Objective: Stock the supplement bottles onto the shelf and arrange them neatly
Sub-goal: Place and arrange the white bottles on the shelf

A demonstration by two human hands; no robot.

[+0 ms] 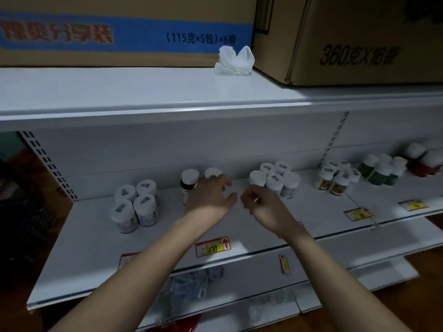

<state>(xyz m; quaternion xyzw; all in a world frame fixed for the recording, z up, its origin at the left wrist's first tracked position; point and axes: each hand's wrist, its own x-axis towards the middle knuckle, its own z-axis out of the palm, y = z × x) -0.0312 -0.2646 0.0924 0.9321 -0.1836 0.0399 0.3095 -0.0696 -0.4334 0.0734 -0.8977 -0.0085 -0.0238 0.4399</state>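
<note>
Forearms enter from 6 o'clock, bare, converging toward frame centre over the white shelf [96, 248].

Left hand [211, 195]: fingers spread and loosely curled, palm down, at the dark bottle [189, 180] with white cap. Contact with that bottle's right side looks likely, but a closed grasp is not visible; a second white cap [212, 172] shows just behind the knuckles.

Right hand [261, 203]: fingers curled inward, thumb and forefinger pinched close; cannot tell whether anything is held. It sits just at 7 o'clock of a cluster of five white-capped bottles [275, 179], near but apparently not touching.

Other stock on the same shelf: four white bottles [135, 204] in a two-by-two block at 9 o'clock of the hands; a group with orange labels [335, 177] at 3 o'clock; green bottles [381, 170] further right; red bottles [422, 159] at far right, blurred.

Price tag [212, 247], yellow and red, on the shelf's front edge at 6 o'clock of the hands.

Top shelf, 12 o'clock: crumpled white tissue [235, 61] between two cardboard cartons [119, 27].
</note>
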